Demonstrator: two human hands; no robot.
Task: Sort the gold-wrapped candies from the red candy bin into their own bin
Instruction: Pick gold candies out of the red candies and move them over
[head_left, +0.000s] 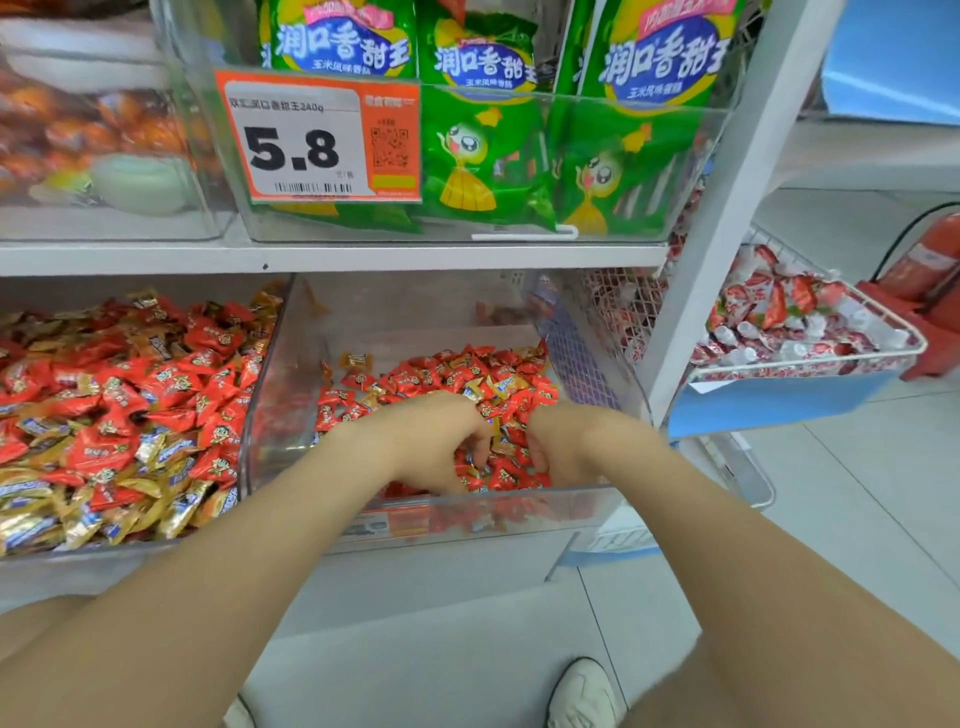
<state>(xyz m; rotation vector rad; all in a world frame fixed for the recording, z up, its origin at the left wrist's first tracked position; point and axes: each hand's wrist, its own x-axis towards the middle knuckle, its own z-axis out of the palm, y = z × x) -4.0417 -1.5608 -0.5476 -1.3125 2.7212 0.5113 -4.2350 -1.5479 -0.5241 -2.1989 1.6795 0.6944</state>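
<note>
Head view: at far left on the lower shelf sits a clear plastic bin of mixed red and gold candies (104, 415), heaped nearly to its rim, its right wall against the next bin. That middle clear plastic bin of red candies (270, 415) is piled toward its right and front, with bare floor at its left and back. Gold-wrapped candies (356, 360) lie scattered among the red-wrapped candies (415, 374), one at the pile's back-left edge.

The left hand (431, 441) and right hand (566, 441) reach over the front rim, just beside each other, fingers curled down into the wrappers. Whether either grip is clamped on a candy cannot be told; the fingertips are buried.

Close overhead runs a white shelf board (332, 257) carrying green snack packets (488, 156) and an orange price tag (317, 135). A white upright post (727, 208) stands by the bin's right wall. Beyond it juts a white wire basket (857, 296) of red-and-white packets, with a red fire extinguisher (935, 260) behind. Open floor lies below the rim.
</note>
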